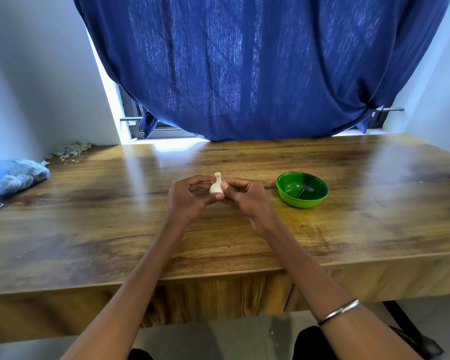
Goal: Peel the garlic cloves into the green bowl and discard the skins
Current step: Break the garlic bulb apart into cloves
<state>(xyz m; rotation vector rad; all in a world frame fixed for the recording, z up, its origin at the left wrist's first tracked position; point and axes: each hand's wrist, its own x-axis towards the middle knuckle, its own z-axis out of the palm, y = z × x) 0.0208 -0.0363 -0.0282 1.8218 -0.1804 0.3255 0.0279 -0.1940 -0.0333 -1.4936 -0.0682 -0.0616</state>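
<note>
One garlic clove (215, 187) stands upright between both hands above the wooden table (115, 216), its narrow tip pointing up. Left hand (189, 196) curls its fingers against the clove's left side. Right hand (240, 194) pinches the clove's right side and base. Green bowl (302, 189) sits on the table just right of the right hand, well apart from the clove.
</note>
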